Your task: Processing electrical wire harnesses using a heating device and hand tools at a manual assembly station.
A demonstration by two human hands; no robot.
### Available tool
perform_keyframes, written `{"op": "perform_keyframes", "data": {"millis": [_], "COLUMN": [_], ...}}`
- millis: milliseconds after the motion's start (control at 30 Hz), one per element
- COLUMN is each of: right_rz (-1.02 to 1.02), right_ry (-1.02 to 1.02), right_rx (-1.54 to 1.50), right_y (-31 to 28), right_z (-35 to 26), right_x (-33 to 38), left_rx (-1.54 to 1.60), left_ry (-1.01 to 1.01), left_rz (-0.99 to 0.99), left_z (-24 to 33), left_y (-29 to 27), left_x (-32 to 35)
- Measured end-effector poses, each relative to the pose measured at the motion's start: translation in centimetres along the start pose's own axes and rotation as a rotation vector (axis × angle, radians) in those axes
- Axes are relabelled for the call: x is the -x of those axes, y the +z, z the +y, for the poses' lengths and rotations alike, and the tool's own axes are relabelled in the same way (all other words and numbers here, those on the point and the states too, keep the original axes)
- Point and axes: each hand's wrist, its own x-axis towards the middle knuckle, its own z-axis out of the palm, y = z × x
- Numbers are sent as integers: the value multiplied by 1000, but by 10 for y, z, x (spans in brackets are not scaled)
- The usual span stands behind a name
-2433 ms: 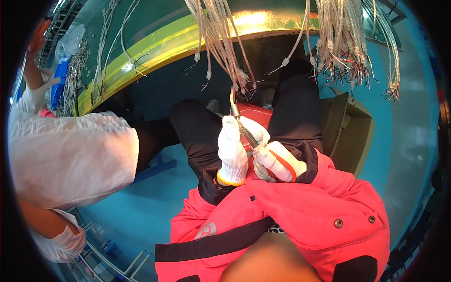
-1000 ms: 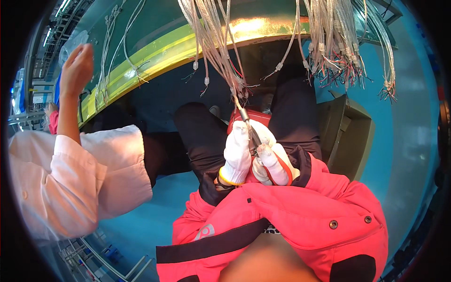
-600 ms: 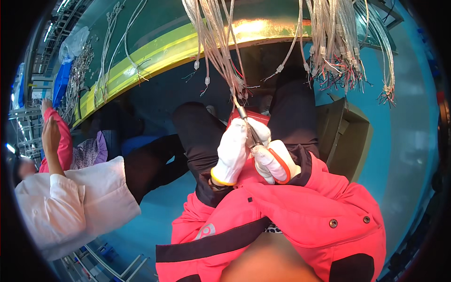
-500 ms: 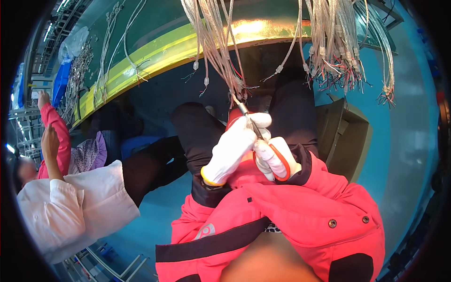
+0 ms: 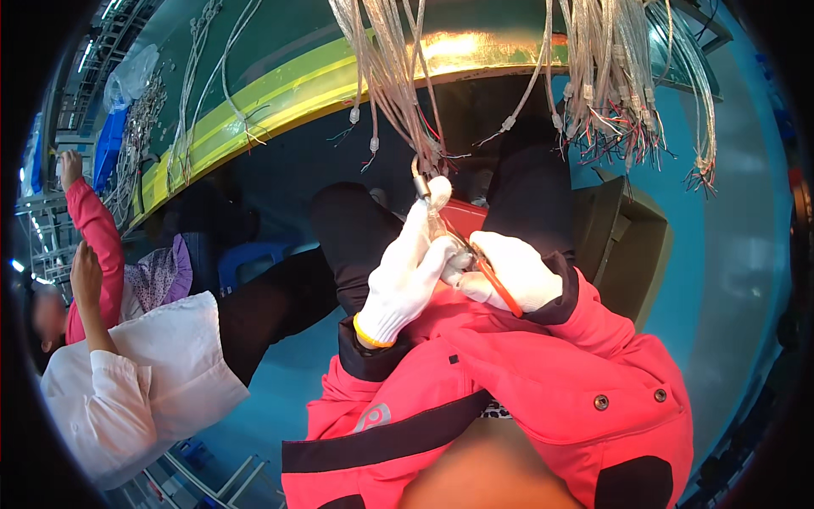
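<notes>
My left hand, in a white glove with a yellow cuff edge, is closed round a cable with a dark metallic sleeve near its tip. The sleeve sticks up past the fingertips. My gloved right hand grips scissors with orange-red handles; their blades are mostly hidden between the two hands. Both hands meet above my lap. Just beyond them, a bundle of clear-sheathed cables hangs over the table edge, with thin coloured wires bare at the ends.
The green table has a yellow edge. More cables hang at the right. A cardboard box stands on the floor to my right. At the left sits a co-worker in a white shirt, near a blue stool.
My left fingers have moved up along the cable toward its sleeve. My right hand has turned and shifted slightly right with the scissors, whose blades now show less.
</notes>
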Motion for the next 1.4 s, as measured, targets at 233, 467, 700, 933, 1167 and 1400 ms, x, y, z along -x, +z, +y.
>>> {"op": "perform_keyframes", "data": {"millis": [233, 467, 700, 933, 1167, 1400], "right_rz": [77, -35, -53, -122, -42, -95], "right_ry": [-95, 123, -12, -234, -420, -172], "right_rx": [214, -535, -422, -128, 250, 251], "right_y": [2, 2, 0, -13, -31, -10], "right_z": [3, 8, 15, 30, 23, 3], "right_x": [-1, 3, 4, -7, -18, -13], "left_rx": [-4, 460, 904, 1622, 1445, -224], "left_ry": [-29, -254, -512, -420, -470, 43], "left_rz": [-94, -85, -320, -728, -399, 279], "left_z": [-1, 5, -3, -18, -9, 17], "left_y": [-1, 2, -8, 3, -2, -2], "left_x": [2, 8, 16, 23, 32, 29]}}
